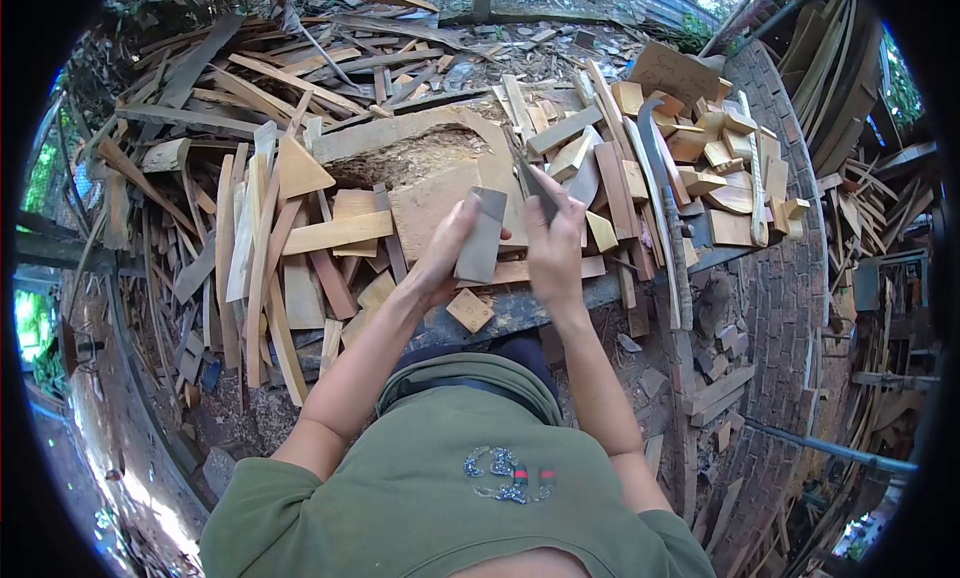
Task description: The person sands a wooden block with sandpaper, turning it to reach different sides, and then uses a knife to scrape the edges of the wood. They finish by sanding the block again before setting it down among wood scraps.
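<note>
A flat grey-brown wooden block (481,236) stood on end over a worn chopping block (420,163), pinched along its left edge by the person's left hand (447,250), fingers closed around it. The right hand (553,246) was clamped around what looked like the handle of a dark, narrow blade (530,183), the metal rising up and away from the knuckles just beside the block's right edge; how the blade met the wood could not be made out.

The two hands worked almost touching, over the edge of a low dark bench (520,308) above the person's green shirt (450,478). Around them lay a dense litter of offcuts (330,233), pale slats to the left and stubby wedges and chunks to the right, with a long curved knife (660,193) resting among them.

The risk appeared plain: with the left fingers so near the blade, a slip off the hard grain could have carried the edge into them. The block, balanced on a narrow end and held only from one side, could also have twisted or kicked out under a stroke, and loose scraps underneath offered an uneven footing that could have tipped it.
</note>
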Available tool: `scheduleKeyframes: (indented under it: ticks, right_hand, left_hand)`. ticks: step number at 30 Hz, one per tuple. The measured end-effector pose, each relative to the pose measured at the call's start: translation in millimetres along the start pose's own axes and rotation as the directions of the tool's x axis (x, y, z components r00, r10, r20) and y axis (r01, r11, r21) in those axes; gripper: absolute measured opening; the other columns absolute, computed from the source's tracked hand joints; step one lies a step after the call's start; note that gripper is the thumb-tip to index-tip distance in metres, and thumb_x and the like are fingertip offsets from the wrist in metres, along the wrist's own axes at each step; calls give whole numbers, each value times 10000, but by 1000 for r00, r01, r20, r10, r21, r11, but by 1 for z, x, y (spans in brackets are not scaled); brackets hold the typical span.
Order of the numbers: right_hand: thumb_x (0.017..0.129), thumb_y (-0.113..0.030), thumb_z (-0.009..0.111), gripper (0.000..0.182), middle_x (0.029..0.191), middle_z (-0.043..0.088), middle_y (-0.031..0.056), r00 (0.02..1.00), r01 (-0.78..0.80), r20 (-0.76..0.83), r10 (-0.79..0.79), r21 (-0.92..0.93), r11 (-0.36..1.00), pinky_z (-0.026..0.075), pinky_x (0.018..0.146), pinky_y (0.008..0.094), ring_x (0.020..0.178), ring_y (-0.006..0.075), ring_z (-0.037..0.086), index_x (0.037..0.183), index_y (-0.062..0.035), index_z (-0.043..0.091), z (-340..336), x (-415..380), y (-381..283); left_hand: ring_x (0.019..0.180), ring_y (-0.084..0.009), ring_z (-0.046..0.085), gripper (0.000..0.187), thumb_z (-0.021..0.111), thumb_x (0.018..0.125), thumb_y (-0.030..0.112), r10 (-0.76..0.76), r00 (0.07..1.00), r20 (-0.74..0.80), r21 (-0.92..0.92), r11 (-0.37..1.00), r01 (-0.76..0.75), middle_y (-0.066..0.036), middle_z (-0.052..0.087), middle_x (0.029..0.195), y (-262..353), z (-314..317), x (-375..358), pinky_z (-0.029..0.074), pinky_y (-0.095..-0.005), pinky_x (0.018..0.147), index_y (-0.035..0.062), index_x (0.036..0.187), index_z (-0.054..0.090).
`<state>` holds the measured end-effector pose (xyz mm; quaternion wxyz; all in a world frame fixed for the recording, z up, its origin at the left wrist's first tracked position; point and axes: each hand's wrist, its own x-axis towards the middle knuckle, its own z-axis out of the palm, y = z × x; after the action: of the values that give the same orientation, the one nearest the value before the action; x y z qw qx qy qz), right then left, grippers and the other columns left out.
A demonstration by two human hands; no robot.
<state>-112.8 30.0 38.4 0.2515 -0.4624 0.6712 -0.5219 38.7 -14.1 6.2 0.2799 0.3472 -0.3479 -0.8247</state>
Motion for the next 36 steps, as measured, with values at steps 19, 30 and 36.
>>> scheduleKeyframes:
  ticks: [19, 30, 36]
  right_hand:
    - [937, -147, 552, 381, 1299, 560, 119, 921, 381, 207, -329, -304, 873, 382, 959, 384, 1031, 313, 425, 1287, 3, 574, 24, 9, -3]
    - [971, -179, 545, 389, 1295, 551, 126, 930, 364, 171, -327, -292, 884, 363, 989, 378, 1080, 312, 436, 1313, 6, 555, 22, 1, -10]
    - [996, -213, 519, 383, 1224, 557, 168, 936, 331, 180, -303, -154, 931, 361, 995, 387, 1106, 323, 444, 1305, 13, 514, 22, -3, -15]
  left_hand:
    - [1081, -192, 604, 516, 234, 1065, 457, 300, 921, -248, 224, 943, -247, -115, 581, 1202, -21, 11, 13, 522, -334, 892, 77, 1353, 432]
    - [994, -181, 526, 447, 241, 1082, 379, 534, 820, -206, 471, 788, -396, -105, 550, 1042, -23, 2, 30, 435, -331, 898, 34, 1153, 517]
    - [951, -165, 532, 440, 238, 1082, 385, 359, 879, -314, 267, 922, -281, -104, 552, 1020, -12, 11, 20, 447, -337, 883, 35, 1128, 500]
